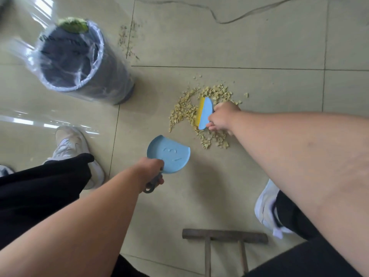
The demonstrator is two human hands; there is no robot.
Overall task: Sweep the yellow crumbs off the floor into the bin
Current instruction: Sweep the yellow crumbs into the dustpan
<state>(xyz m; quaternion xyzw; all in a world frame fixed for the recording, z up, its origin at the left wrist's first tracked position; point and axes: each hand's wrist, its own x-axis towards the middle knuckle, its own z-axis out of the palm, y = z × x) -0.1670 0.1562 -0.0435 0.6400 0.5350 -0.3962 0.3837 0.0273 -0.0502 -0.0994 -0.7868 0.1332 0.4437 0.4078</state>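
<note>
Right hand (221, 118) clenched around small blue plastic brush with yellow bristles (204, 113) amid pile of coarse yellow crumbs (185, 110) on glossy beige tiles, left hand (152, 168) gripping round light-blue plastic dustpan (171, 153) just beside the pile, dark cylindrical bin with clear liner (73, 60) well apart
</note>
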